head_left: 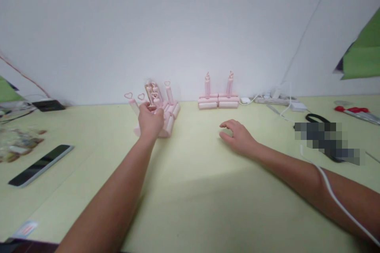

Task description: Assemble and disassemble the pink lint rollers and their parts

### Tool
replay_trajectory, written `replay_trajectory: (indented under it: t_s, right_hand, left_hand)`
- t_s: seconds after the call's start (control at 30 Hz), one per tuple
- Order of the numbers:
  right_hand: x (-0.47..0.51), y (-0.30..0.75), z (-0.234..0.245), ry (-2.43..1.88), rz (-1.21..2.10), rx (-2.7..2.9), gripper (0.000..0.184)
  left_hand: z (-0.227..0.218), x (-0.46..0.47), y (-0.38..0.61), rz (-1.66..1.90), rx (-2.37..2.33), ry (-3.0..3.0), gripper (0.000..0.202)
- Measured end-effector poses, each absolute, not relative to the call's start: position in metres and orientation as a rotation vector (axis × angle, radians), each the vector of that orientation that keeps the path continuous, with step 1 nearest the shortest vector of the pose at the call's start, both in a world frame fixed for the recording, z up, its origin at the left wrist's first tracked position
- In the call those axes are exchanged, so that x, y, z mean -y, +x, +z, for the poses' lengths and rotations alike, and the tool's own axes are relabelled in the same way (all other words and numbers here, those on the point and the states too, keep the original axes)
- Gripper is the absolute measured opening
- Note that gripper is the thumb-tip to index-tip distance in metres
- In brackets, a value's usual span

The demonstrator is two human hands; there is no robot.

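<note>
My left hand is at the cluster on the left, its fingers closed round what looks like a pink heart-topped tube, mostly hidden by the hand. Around it, several slim pink tubes with heart-shaped loops, one a tube at the back, stand among pink rounded blocks. My right hand hovers over or rests on the table, fingers apart and slightly curled, holding nothing. Beyond it, near the wall, two pink tubes, a left one and a right one, stand upright on pink roll-shaped blocks.
On the yellow-green table, a dark flat phone-like device lies left, near a clear bag of small items. A power strip, a white cable and red-handled scissors are on the right. The white wall bounds the back.
</note>
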State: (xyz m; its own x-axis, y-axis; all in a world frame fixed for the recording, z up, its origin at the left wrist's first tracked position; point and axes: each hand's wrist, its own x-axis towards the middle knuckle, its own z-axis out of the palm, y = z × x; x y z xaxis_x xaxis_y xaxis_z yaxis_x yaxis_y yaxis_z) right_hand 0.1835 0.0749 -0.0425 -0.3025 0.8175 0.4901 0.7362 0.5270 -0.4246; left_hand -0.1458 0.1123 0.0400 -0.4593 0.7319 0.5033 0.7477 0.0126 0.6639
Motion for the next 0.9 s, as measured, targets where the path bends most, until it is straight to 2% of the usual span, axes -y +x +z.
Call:
replay_trajectory:
  t_s: [0.1,0.2,0.3,0.43,0.57,0.7,0.8,0.9]
  right_hand:
    - [-0.064,0.182,-0.042,-1.157,0.364,2.045,0.022]
    - [-0.063,0.177,-0.044,-1.123,0.423,2.047,0.022]
    - [-0.064,0.174,-0.046,-1.086,0.499,2.039,0.025]
    - [-0.065,0.176,-0.048,-1.056,0.637,1.997,0.029]
    - [-0.064,0.172,-0.049,-1.023,0.793,1.962,0.040]
    - [-0.060,0.164,-0.045,-0.774,1.225,1.749,0.045]
    - [-0.059,0.161,-0.042,-0.659,1.453,1.489,0.045]
    - [-0.059,0.162,-0.042,-0.652,1.485,1.358,0.045]
  left_hand:
    - [0.037,-0.120,-0.143,-1.316,2.212,-1.552,0.049]
    - [0.038,-0.119,-0.139,-1.130,2.229,-1.602,0.038]
    - [0.040,-0.110,-0.132,-1.140,2.145,-1.700,0.031]
    - [0.036,-0.086,-0.109,-1.545,2.047,-1.943,0.030]
    - [0.027,-0.055,-0.073,-2.317,2.074,-2.178,0.037]
    - [0.020,-0.034,-0.046,-2.845,1.883,-2.258,0.042]
    - [0.012,-0.028,-0.039,-2.877,1.872,-2.292,0.043]
    - [0.001,-0.027,-0.038,-2.582,2.040,-2.474,0.041]
